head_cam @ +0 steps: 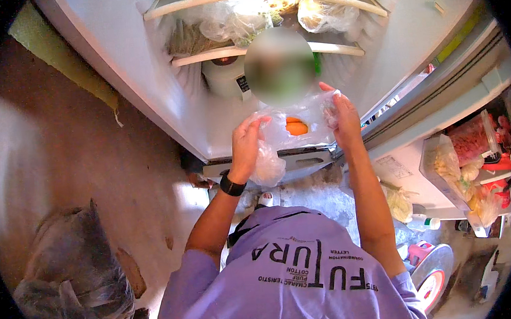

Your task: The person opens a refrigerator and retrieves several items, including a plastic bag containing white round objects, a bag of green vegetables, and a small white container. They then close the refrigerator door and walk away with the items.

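Observation:
Both my hands hold a thin, translucent plastic bag point(275, 131) spread between them at the front of an open refrigerator. My left hand point(246, 149) grips its left side, with a crumpled part of the bag hanging below the fingers. My right hand point(345, 117) pinches its right side near the top, index finger extended. Between the hands an orange item point(296, 126) shows through an opening in the plastic; its kind cannot be told. A round blur hides what lies just beyond the bag.
Bagged food point(325, 16) fills the upper refrigerator shelf point(208, 55), with a white container point(223, 79) below. The open door at right carries a rack point(448, 186) of bags and a jar point(471, 137). Dark plastic-wrapped sacks point(77, 283) stand at lower left.

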The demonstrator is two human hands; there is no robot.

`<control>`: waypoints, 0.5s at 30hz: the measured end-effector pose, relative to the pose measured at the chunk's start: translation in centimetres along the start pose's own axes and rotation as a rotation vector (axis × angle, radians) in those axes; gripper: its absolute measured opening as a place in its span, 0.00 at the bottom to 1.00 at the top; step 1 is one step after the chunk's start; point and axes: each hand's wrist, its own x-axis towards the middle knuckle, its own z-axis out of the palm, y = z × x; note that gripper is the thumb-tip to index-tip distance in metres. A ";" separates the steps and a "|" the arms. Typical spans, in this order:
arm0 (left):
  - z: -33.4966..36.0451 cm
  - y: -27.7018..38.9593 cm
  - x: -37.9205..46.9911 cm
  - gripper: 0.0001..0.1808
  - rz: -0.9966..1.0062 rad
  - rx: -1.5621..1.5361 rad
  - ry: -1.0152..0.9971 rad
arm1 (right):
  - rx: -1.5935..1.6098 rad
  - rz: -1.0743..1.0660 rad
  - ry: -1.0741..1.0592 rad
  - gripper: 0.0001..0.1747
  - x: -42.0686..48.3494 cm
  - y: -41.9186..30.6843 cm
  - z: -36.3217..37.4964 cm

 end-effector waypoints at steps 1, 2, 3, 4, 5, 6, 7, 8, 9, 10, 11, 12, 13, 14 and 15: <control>-0.1 0.0 -0.2 0.14 0.007 0.006 -0.020 | -0.028 0.011 -0.020 0.20 -0.2 0.0 0.1; -0.3 0.0 -0.3 0.14 0.017 0.012 -0.036 | -0.098 0.035 -0.036 0.20 -0.4 0.1 0.1; -0.4 -0.4 -0.5 0.15 0.024 0.008 -0.011 | -0.169 0.058 -0.053 0.20 -0.8 0.3 -0.1; -0.4 -1.1 -0.8 0.15 0.031 0.003 0.014 | -0.240 0.080 -0.071 0.20 -1.0 0.4 0.0; -0.3 -1.3 -1.1 0.16 0.033 0.000 0.035 | -0.240 0.069 -0.049 0.20 -1.1 0.7 0.0; -0.4 -1.3 -1.3 0.16 0.046 -0.005 0.022 | -0.240 0.057 -0.027 0.20 -1.3 0.8 0.1; -0.5 -1.0 -1.5 0.16 0.059 -0.011 0.009 | -0.241 0.045 -0.006 0.20 -1.4 0.9 0.2; -0.6 -0.6 -1.6 0.17 0.072 -0.015 -0.004 | -0.259 0.037 0.002 0.19 -1.5 0.4 0.5; -0.7 -0.6 -1.5 0.18 0.093 -0.012 0.019 | -0.275 0.028 0.009 0.19 -1.5 -0.5 1.2; -0.7 -0.7 -1.5 0.19 0.113 -0.010 0.041 | -0.291 0.019 0.015 0.18 -1.4 -0.8 1.7; -0.7 -0.6 -1.4 0.19 0.137 -0.008 0.059 | -0.280 -0.019 0.032 0.18 -1.1 -0.6 1.8; -0.8 -0.6 -1.5 0.20 0.126 -0.018 0.040 | -0.269 -0.058 0.049 0.18 -0.8 -0.3 1.8; -1.0 -0.5 -1.6 0.21 0.115 -0.027 0.022 | -0.258 -0.096 0.066 0.18 -0.7 -0.1 1.9; -1.2 -0.5 -1.8 0.21 0.105 -0.034 0.010 | -0.273 -0.131 0.098 0.18 -0.7 -0.2 2.4; -1.1 -0.6 -1.9 0.21 0.140 -0.004 0.040 | -0.288 -0.166 0.130 0.18 -0.8 -0.4 3.1</control>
